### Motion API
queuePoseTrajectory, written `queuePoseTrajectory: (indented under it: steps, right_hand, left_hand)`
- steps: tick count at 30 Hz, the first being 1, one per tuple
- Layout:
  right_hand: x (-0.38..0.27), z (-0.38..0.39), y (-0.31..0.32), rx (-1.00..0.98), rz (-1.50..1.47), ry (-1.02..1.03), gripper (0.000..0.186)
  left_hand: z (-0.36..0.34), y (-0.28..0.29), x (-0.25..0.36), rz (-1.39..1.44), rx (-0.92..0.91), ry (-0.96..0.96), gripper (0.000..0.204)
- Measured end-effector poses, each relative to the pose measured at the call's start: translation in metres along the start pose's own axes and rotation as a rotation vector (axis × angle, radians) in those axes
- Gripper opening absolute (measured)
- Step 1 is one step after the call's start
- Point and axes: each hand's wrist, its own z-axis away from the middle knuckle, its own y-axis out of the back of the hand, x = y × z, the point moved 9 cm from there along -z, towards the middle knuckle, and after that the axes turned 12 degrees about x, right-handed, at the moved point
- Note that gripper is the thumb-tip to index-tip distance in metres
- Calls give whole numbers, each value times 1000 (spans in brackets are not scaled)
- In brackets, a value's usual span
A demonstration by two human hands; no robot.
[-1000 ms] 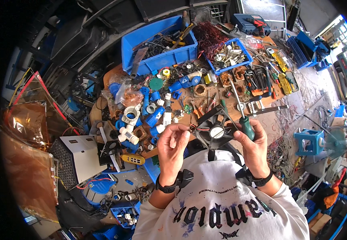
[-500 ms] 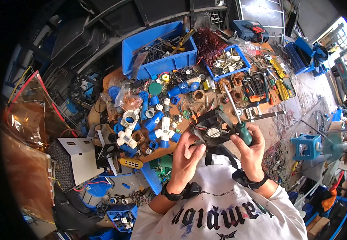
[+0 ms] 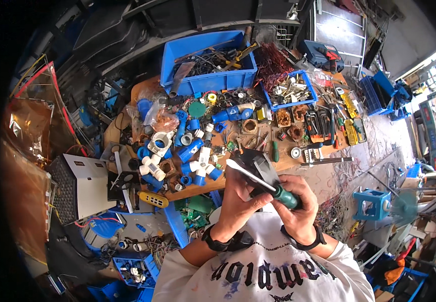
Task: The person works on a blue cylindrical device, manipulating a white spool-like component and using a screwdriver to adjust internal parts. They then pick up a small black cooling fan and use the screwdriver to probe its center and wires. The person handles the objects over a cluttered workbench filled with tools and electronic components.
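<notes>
My left hand [image 3: 236,200] is closed around a black cooling fan [image 3: 259,163], tipped so that one side of its frame shows. In my right hand [image 3: 302,204] is a screwdriver [image 3: 286,198], its green handle gripped in the fingers. Its pale shaft slants up and left across the fan. The fingers of my right hand are also close by the fan's lower edge; I cannot tell if they touch it. The fan's hub and blades are mostly hidden. Both hands are in front of my chest, over the table's near edge.
A wooden table [image 3: 197,190] carries white and blue pipe fittings [image 3: 152,167], a blue crate [image 3: 213,83] of tools and wires, a blue tray [image 3: 291,105] of metal pieces, and hand tools [image 3: 323,122]. A yellow power strip [image 3: 153,200] lies at the left.
The fan has been tilted, so its hub label no longer shows. The screwdriver has swung left across it, and my right hand has come closer to my left.
</notes>
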Motion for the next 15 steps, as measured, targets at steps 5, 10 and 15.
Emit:
queuePoseTrajectory:
  steps: [5, 10, 15]
  right_hand:
    - [-13, -1, -9, -69, 29, 95, 35]
    - [-12, 0, -20, -149, -40, 46, 34]
    - [2, 1, -23, -162, -207, -134, 30]
  left_hand:
    - [0, 10, -1, 125, 37, -11, 108]
    - [-4, 18, -2, 196, 42, -10, 99]
    - [-5, 25, -1, 243, 49, 50, 102]
